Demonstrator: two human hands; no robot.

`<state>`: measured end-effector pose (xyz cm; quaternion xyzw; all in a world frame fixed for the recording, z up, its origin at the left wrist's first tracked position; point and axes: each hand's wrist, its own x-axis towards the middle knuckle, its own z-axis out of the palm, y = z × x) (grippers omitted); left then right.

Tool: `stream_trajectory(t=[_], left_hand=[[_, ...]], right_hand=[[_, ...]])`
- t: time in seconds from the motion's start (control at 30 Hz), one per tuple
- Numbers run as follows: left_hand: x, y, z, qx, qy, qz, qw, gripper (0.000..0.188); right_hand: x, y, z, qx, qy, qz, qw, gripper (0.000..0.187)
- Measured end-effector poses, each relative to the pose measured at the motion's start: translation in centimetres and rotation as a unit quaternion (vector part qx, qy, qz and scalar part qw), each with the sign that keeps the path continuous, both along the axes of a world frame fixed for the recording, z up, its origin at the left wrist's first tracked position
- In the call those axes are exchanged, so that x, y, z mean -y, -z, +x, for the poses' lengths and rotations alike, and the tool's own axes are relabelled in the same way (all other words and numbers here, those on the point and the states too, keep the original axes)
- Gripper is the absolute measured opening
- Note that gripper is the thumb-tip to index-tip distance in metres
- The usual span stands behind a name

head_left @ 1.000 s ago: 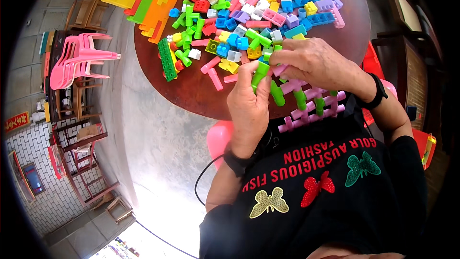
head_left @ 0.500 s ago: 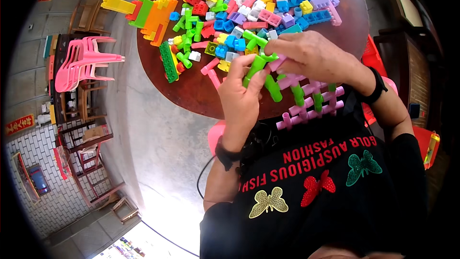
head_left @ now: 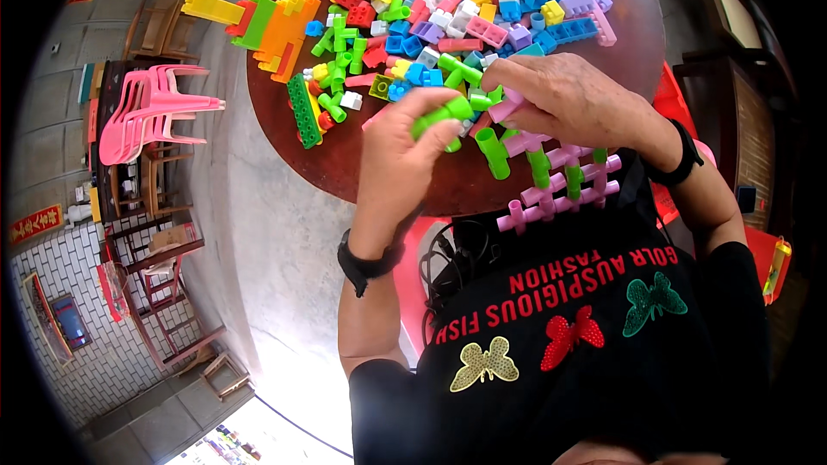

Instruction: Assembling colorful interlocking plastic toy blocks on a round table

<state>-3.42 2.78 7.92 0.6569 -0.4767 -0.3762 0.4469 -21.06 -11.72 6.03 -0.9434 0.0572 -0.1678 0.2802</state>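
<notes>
Pink-and-green lattice [head_left: 572, 181] of tubes is showing in the head view at the near edge of the tabletop [head_left: 332, 155], in front of our black shirt [head_left: 603, 396]; whether it is resting there or being held up, we cannot tell. Our left grip [head_left: 396, 146] is holding a green tube [head_left: 441, 116] between bent fingers and thumb, apart from the lattice. Our right grip [head_left: 568, 103] is pinching a pink tube [head_left: 506, 105], nearly closed, and is covering the lattice's upper part. Beyond them a heap of loose blocks [head_left: 465, 26] is crowding the tabletop, with green connectors [head_left: 357, 50] lying along its left side. Farther left, an orange-and-green brick build [head_left: 280, 30] is reaching past the rim, and a green studded plate [head_left: 304, 112] is lying nearer us. The tabletop is showing a round, reddish-brown surface. Around it, grey floor [head_left: 276, 250] is spreading toward stacked pink chairs [head_left: 155, 112], a dark wooden frame [head_left: 177, 252] and a white brick-patterned wall [head_left: 112, 370].
</notes>
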Motion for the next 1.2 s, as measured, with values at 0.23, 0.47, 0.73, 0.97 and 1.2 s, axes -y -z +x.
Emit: stream_trajectory(t=[0.23, 0.47, 0.73, 0.97, 1.2], left_hand=[[0.6, 2.2, -0.8, -0.002, 0.056, -0.012, 0.998, 0.022], [0.7, 1.9, -0.7, 0.016, 0.067, -0.011, 0.998, 0.023], [1.6, 2.1, -0.9, 0.111, 0.087, -0.07, 0.988, 0.021], [2.4, 2.0, -0.6, 0.134, 0.131, -0.102, 0.977, 0.022], [3.5, 1.5, -0.8, 0.201, 0.168, -0.105, 0.959, 0.022]], right_hand=[[0.0, -0.2, -0.3, -0.022, 0.004, 0.003, 1.0, 0.026], [0.1, 0.1, -0.4, -0.012, 0.006, 0.008, 1.0, 0.028], [0.4, 0.1, -0.8, -0.019, 0.02, 0.03, 0.999, 0.032], [0.4, 0.4, -0.7, 0.005, 0.026, 0.045, 0.999, 0.032], [0.9, 0.7, -0.9, 0.01, 0.038, 0.07, 0.997, 0.024]])
